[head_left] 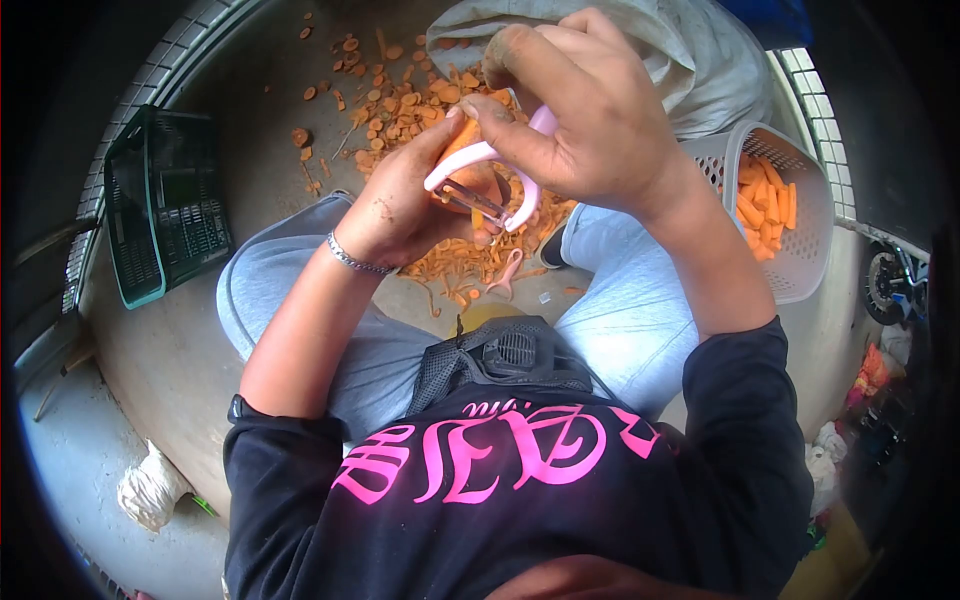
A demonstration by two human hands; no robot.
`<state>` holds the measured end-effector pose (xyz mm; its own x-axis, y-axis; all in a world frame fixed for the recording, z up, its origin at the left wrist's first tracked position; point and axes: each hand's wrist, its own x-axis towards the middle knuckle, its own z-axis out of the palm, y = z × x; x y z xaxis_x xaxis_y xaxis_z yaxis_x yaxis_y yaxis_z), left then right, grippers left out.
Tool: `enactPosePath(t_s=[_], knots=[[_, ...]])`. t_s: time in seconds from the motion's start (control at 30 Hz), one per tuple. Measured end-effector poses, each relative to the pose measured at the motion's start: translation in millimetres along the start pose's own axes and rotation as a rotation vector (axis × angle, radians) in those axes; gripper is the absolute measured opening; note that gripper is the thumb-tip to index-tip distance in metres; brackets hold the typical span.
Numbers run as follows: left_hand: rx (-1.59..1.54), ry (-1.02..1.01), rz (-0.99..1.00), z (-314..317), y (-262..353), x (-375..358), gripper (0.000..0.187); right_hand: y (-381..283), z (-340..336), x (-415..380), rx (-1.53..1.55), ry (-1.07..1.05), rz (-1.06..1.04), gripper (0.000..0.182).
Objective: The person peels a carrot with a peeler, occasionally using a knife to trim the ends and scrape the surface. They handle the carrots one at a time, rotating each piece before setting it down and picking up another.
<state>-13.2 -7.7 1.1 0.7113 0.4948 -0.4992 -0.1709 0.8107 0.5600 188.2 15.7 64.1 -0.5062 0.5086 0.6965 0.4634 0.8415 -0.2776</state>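
A carrot (461,141) is gripped in my left hand (395,195), which wears a chain bracelet at the wrist. My right hand (590,115) is closed round a pink peeler (459,164), its blade lying across the carrot just in front of my left fingers. Part of the carrot is hidden behind the peeler and my fingers. Below both hands, carrot peelings (450,262) cover the floor between my legs. A second pink peeler (508,276) lies among them, near my right foot.
Cut carrot pieces (400,115) are scattered on the floor ahead, beside a grey sack (700,70). To the right stands a pale perforated basket (810,240) holding several peeled carrots (765,205). A dark green crate (140,260) is at the left.
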Motion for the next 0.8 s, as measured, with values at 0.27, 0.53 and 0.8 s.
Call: enactPosePath(t_s=[0.27, 0.53, 0.8], knots=[[0.107, 0.32, 0.043, 31, 7, -4, 0.048, 7, 8, -1, -0.012, 0.047, -0.03, 0.017], [-0.041, 0.119, -0.017, 16, 13, -9, 0.045, 14, -15, 3, 0.005, -0.003, 0.204, 0.012], [0.16, 0.213, -0.002, 17, 10, -2, 0.043, 0, -3, -1, -0.003, -0.036, 0.048, 0.022]])
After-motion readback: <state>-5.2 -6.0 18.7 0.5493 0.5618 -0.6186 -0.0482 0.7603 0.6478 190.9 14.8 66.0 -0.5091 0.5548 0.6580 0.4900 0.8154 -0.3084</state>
